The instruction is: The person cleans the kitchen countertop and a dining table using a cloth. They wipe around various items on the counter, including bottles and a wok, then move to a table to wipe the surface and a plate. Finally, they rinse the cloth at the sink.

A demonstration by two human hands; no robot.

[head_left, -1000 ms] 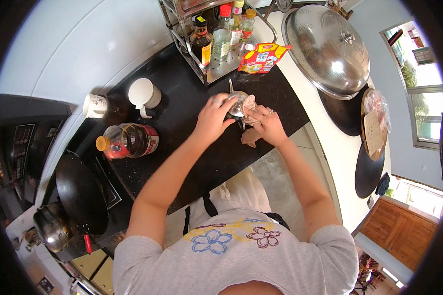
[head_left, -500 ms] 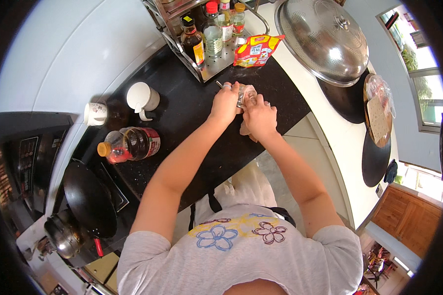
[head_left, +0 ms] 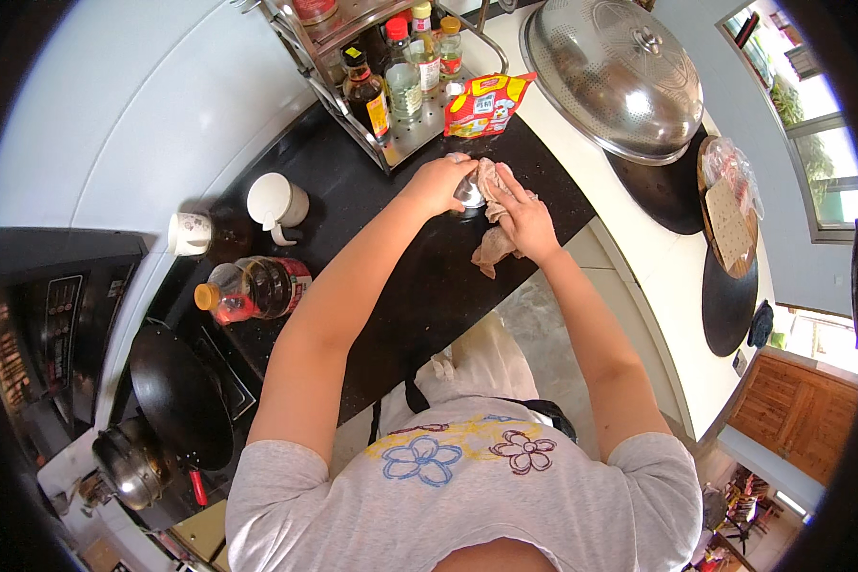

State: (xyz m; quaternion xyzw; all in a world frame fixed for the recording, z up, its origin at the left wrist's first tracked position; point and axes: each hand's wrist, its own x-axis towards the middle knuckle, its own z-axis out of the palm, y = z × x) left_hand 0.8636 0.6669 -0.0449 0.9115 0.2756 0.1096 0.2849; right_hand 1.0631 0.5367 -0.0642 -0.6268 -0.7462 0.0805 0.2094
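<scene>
Over the black countertop (head_left: 391,286), my left hand (head_left: 439,186) grips a small, shiny, silvery round container (head_left: 469,192) by its left side. My right hand (head_left: 528,219) presses a pinkish-beige cloth (head_left: 491,252) against the container's right side, its fingers stretched along the fabric. One end of the cloth hangs down below that hand. The container's exact kind is hard to make out, since fingers and cloth cover part of it. Just beyond the hands, a red and yellow seasoning pouch (head_left: 486,105) stands upright.
A metal rack (head_left: 402,151) with several sauce bottles stands at the back. Left are a white mug (head_left: 275,202), a patterned cup (head_left: 191,234) and a large dark-sauce bottle (head_left: 257,288) on its side. A domed steel lid (head_left: 620,76) and a wok (head_left: 183,396) flank the counter.
My hands have moved slightly apart, showing more of the silvery container. The right fingers have straightened over the cloth, and more of its loose end shows. The whole view has shifted slightly.
</scene>
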